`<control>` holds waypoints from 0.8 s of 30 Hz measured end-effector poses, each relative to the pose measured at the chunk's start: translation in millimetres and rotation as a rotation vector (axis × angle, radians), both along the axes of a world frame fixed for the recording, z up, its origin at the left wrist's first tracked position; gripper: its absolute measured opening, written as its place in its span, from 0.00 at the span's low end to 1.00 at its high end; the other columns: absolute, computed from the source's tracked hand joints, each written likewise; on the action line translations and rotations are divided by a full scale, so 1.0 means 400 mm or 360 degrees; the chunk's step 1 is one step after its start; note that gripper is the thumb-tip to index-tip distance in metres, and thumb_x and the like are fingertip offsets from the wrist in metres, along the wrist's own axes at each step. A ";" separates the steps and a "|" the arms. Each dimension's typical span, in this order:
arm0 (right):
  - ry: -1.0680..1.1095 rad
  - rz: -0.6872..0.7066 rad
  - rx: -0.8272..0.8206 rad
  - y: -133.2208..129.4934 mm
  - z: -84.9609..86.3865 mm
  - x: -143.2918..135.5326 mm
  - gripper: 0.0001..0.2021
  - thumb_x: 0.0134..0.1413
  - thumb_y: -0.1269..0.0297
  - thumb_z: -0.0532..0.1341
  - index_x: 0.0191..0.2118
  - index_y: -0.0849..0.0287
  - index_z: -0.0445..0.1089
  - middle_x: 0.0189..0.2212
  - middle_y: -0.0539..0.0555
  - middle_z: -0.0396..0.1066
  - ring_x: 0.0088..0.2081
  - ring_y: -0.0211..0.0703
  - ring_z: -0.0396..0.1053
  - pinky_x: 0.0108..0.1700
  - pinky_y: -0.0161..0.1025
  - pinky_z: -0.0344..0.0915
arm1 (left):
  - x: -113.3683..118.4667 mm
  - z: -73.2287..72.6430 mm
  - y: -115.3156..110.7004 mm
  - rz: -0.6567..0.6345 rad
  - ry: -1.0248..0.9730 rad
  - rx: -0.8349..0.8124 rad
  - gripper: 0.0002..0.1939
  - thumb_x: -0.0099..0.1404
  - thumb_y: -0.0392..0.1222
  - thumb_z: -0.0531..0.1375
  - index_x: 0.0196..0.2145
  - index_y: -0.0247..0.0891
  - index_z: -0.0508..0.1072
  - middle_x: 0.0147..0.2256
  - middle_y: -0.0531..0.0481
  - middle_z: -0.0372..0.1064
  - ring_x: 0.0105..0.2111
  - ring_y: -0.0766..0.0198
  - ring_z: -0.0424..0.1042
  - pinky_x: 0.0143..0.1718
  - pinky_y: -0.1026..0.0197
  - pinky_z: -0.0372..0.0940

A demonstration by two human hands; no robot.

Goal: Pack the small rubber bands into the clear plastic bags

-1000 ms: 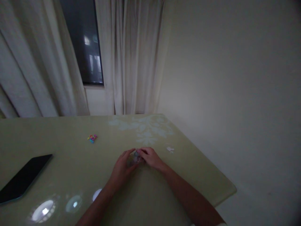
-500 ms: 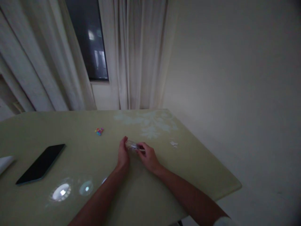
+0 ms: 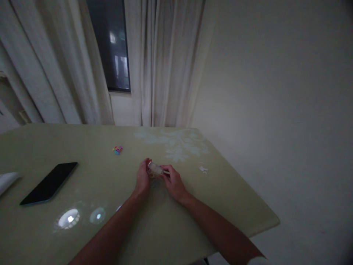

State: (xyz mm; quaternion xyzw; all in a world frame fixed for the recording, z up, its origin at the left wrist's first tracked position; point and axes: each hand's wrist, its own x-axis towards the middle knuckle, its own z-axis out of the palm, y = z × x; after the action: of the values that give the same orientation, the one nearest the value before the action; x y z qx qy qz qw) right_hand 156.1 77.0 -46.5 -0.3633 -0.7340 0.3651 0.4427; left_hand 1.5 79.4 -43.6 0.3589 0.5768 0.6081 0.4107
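Observation:
A small clear container (image 3: 156, 169) is held between my two hands above the table, lying tilted with its far end toward the left. My left hand (image 3: 143, 177) wraps round its left end, fingertips at its upper edge. At its right end my right hand (image 3: 173, 183) pinches a thin pale piece, too small to name, that meets the container. What the container holds cannot be made out. Beyond my left hand lies a little heap of colourful small pieces (image 3: 117, 149). Some white scraps (image 3: 203, 169) lie to the right of my right hand.
The pale green table (image 3: 91, 147) carries a black tablet (image 3: 50, 183) at the left, with part of a white object (image 3: 8, 181) beside it. Behind the table hang curtains (image 3: 165, 73) and a dark window (image 3: 116, 55); a wall stands at the right.
The container has turned and now shows a paler, more opaque side. Both hands keep their grip in nearly the same place; the camera view has shifted slightly.

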 end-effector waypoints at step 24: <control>0.0699 -0.0463 -0.0516 0.120 0.013 0.085 0.25 0.49 0.39 0.68 0.39 0.57 0.67 0.39 0.56 0.75 0.43 0.48 0.76 0.38 0.42 0.77 | -0.013 0.035 -0.079 -0.0831 0.1183 0.0180 0.20 0.75 0.54 0.49 0.29 0.43 0.67 0.27 0.48 0.71 0.30 0.55 0.71 0.38 0.55 0.66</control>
State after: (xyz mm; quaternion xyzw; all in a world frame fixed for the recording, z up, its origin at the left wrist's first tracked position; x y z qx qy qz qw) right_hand 190.3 124.9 -41.1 -0.4427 -0.4932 0.4801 0.5747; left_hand -3.7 47.7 -29.6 0.7080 0.5411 0.3447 0.2952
